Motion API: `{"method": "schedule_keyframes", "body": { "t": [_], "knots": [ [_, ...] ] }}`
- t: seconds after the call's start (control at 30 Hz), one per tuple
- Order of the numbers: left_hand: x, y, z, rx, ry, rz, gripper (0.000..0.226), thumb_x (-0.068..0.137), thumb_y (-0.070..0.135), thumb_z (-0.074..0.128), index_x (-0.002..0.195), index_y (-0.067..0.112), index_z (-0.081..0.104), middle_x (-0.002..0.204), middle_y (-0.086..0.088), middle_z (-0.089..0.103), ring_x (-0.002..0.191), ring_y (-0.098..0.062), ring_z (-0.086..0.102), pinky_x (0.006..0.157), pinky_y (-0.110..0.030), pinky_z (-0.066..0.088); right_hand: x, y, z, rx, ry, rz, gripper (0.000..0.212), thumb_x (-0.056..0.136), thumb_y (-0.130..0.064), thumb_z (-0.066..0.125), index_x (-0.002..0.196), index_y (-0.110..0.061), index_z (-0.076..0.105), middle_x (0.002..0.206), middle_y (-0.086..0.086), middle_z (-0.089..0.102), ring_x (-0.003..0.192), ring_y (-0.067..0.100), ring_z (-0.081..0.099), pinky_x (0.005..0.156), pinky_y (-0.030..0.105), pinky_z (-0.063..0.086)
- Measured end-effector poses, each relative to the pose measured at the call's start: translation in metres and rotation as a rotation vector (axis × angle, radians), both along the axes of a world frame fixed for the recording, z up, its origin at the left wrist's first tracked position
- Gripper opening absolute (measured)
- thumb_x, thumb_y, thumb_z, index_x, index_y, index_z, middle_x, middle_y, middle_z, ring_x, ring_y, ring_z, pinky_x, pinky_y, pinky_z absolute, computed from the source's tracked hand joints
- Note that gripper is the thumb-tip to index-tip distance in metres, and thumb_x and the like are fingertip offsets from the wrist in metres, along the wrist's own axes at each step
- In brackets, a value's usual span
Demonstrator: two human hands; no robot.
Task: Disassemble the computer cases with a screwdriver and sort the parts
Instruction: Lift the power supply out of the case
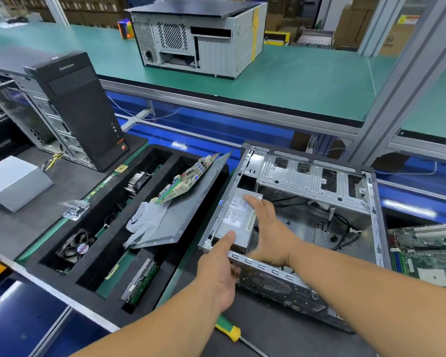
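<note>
Open computer case (pixel 319 228), bare stamped steel, lay on its side at 4 o'clock from frame centre. Power supply (pixel 238 217), a grey sheet-metal box with a printed label, sat in the case's corner at 9 o'clock. Right hand (pixel 265 228) lay over its top, fingers curled round the far edge, gripping it. Left hand (pixel 223 271) gripped the near perforated case rim, thumb stretched straight onto the power supply's corner. Screwdriver (pixel 232 331), green-and-yellow handle, lay at 6 o'clock under the left forearm. Black foam tray (pixel 165 153) at 9 o'clock of the case held a motherboard (pixel 183 181), a flat grey panel (pixel 180 215), white gloves (pixel 146 220), a finned heatsink (pixel 137 182), a fan (pixel 74 246).
</note>
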State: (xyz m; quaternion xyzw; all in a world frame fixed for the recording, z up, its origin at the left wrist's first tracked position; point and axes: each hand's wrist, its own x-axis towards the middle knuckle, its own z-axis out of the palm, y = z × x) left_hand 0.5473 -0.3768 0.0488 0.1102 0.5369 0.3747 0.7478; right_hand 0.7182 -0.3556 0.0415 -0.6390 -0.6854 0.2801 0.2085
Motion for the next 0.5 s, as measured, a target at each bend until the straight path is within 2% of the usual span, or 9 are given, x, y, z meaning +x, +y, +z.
{"method": "schedule_keyframes", "body": {
  "t": [0.1, 0.2, 0.27, 0.37, 0.5],
  "knots": [
    [0.004, 0.0, 0.001, -0.03, -0.013, 0.015, 0.042, 0.082, 0.032, 0.086, 0.109, 0.004, 0.071, 0.085, -0.015, 0.067, 0.065, -0.026, 0.059, 0.057, -0.033, 0.053, 0.001, 0.001, 0.001, -0.035, 0.028, -0.002, 0.143, 0.052, -0.047, 0.095, 0.152, -0.06, -0.006, 0.161, -0.005, 0.005, 0.126, 0.029, 0.052, 0.098, 0.046, 0.054],
    [0.004, -0.001, 0.001, -0.043, -0.009, -0.004, 0.044, 0.081, 0.036, 0.086, 0.109, 0.004, 0.072, 0.088, -0.016, 0.066, 0.072, -0.026, 0.057, 0.061, -0.034, 0.052, 0.001, 0.0, 0.004, -0.071, 0.072, -0.012, 0.14, 0.056, -0.046, 0.095, 0.152, -0.06, -0.006, 0.162, -0.007, 0.002, 0.136, 0.031, 0.045, 0.105, 0.045, 0.049],
    [0.003, -0.001, 0.001, -0.039, 0.003, -0.028, 0.042, 0.082, 0.038, 0.086, 0.105, 0.005, 0.073, 0.085, -0.012, 0.07, 0.064, -0.022, 0.06, 0.055, -0.031, 0.052, -0.001, 0.001, 0.009, -0.1, 0.099, -0.017, 0.138, 0.055, -0.053, 0.093, 0.152, -0.058, -0.004, 0.164, -0.008, -0.001, 0.143, 0.029, 0.037, 0.111, 0.047, 0.044],
    [0.001, 0.0, -0.001, -0.021, 0.024, -0.068, 0.03, 0.083, 0.04, 0.084, 0.083, 0.012, 0.074, 0.073, -0.007, 0.072, 0.048, -0.016, 0.06, 0.045, -0.025, 0.051, -0.006, 0.004, 0.018, -0.13, 0.186, -0.045, 0.136, 0.053, -0.06, 0.092, 0.154, -0.052, 0.002, 0.164, -0.01, -0.007, 0.152, 0.025, 0.022, 0.12, 0.049, 0.034],
    [-0.001, 0.003, 0.001, 0.003, 0.003, -0.101, 0.031, 0.086, 0.04, 0.082, 0.065, 0.019, 0.072, 0.068, -0.003, 0.069, 0.048, -0.014, 0.058, 0.048, -0.027, 0.052, -0.011, 0.005, 0.024, -0.151, 0.292, -0.086, 0.139, 0.056, -0.052, 0.096, 0.158, -0.048, 0.001, 0.161, -0.016, -0.003, 0.151, 0.022, 0.019, 0.123, 0.047, 0.027]
  ]
}}
